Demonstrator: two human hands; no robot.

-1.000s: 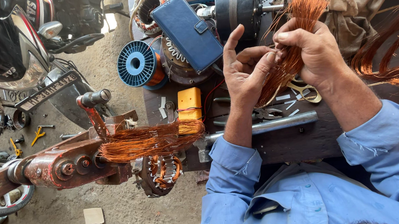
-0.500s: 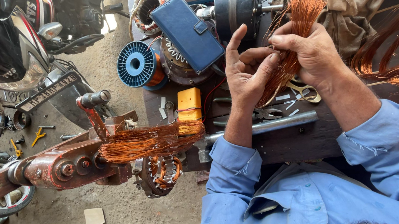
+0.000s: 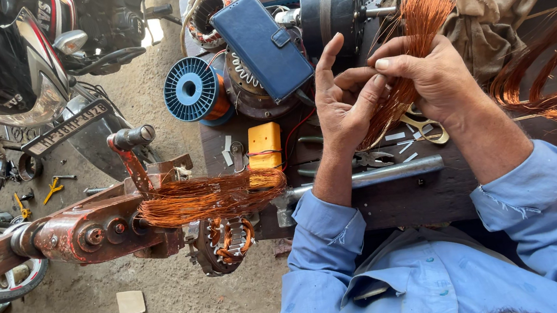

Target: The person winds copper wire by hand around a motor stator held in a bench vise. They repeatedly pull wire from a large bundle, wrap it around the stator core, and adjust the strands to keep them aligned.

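Two hands | left hand (image 3: 344,108) and right hand (image 3: 429,75) fingers pinch copper wire bundle (image 3: 413,38) | above cluttered workbench (image 3: 399,198)

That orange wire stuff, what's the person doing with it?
A person in a blue shirt holds a bundle of copper wire over a cluttered workbench. The left hand and the right hand both pinch the bundle near its middle, and its cut ends fan out above the fingers. Scissors and pliers lie under the hands. To the left, another hank of wire rests on a rusty red winder, beside a blue spool.
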